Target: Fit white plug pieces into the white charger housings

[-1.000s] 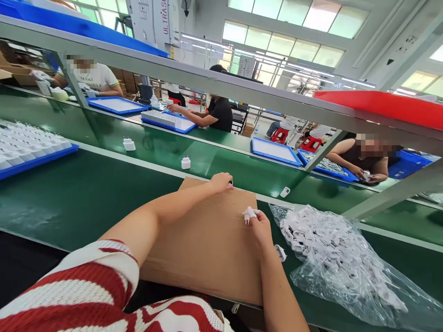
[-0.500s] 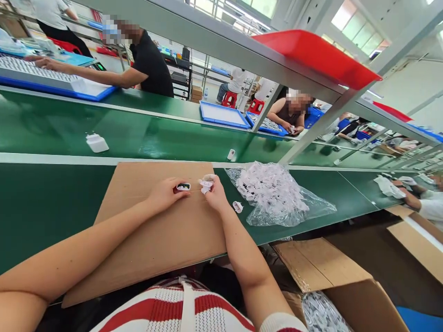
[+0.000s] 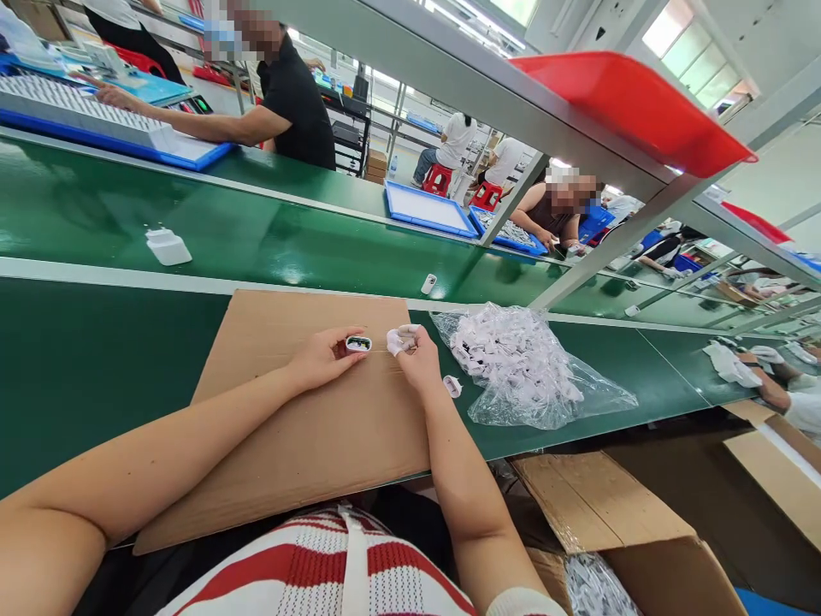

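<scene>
My left hand (image 3: 324, 355) is closed around a white charger housing (image 3: 358, 343), its open end showing a green circuit board inside. Just to the right, above the cardboard sheet (image 3: 308, 436), the fingers of my right hand (image 3: 416, 355) pinch a small white plastic plug cover (image 3: 396, 343), partly hidden by white-covered fingertips. A gap separates the housing from the cover. Beside my right wrist lies a loose white plug cover (image 3: 452, 387). To its right, a clear plastic bag (image 3: 519, 364) is heaped with many small white plastic parts.
A white charger (image 3: 168, 246) and a small white housing (image 3: 428, 284) lie on the green belt (image 3: 288, 248) beyond the ledge. A red tray (image 3: 629, 103) sits on the overhead shelf. An opened carton (image 3: 603, 496) stands low at right. Co-workers sit across the belt and farther right.
The whole view has shifted slightly. My right hand has turned the white cover, so its pins no longer show. My left hand still holds the housing, its open end now tipped more toward me.
</scene>
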`<state>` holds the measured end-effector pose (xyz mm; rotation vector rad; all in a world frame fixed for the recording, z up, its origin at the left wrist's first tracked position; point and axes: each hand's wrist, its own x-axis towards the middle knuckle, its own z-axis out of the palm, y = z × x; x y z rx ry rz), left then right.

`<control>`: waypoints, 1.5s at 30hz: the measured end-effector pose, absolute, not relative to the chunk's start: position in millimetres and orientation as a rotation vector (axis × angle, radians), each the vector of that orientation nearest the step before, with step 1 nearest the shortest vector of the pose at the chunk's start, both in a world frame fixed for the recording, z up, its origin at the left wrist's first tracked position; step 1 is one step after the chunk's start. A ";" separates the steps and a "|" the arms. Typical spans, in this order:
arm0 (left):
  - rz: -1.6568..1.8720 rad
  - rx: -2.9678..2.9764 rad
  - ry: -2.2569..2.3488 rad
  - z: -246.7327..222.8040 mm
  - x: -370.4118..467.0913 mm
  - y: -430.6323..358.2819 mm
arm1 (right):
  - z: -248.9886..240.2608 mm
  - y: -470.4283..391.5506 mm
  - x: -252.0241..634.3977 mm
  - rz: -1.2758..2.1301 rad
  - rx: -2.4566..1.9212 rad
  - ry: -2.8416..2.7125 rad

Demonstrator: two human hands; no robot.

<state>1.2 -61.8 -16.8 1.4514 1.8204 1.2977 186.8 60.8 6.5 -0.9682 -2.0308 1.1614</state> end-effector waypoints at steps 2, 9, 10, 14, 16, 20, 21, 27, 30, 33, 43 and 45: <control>1.291 1.439 1.823 -18.5 0.9 -62.1 | 5.0 60.3 185.8 1.125 -0.961 -2.087; 1.268 1.459 1.784 -21.2 -0.5 -59.7 | -6.1 53.1 170.8 1.065 -0.929 -1.962; 1.256 1.463 1.786 -20.0 -0.4 -59.5 | -5.3 49.7 169.5 1.019 -0.901 -1.946; 1.231 1.489 1.768 -13.4 0.2 -60.1 | 4.8 34.4 169.8 0.773 -0.712 -2.146; 1.237 1.498 1.753 -10.9 0.3 -60.6 | 9.9 29.3 170.6 0.685 -0.649 -2.274; 1.232 1.510 1.743 -8.8 0.0 -61.0 | 12.6 28.5 168.0 0.581 -0.625 -2.424; 1.235 1.512 1.736 -8.6 -0.2 -60.9 | 12.1 29.6 166.8 0.570 -0.621 -2.440; 1.253 1.476 1.699 -8.8 -0.7 -59.7 | 13.0 33.7 164.4 0.514 -0.578 -2.449; 1.280 1.432 1.663 -8.6 0.2 -59.7 | 14.6 34.0 163.9 0.540 -0.568 -2.448; 1.285 1.409 1.642 -7.9 0.7 -60.6 | 14.1 34.9 161.4 0.589 -0.572 -2.442; 0.928 1.699 2.055 -2.3 -1.6 -60.7 | 25.6 31.0 160.2 0.583 -0.651 -2.473; 0.819 1.725 2.077 4.7 2.4 -62.9 | 25.9 29.5 159.9 0.645 -0.655 -2.443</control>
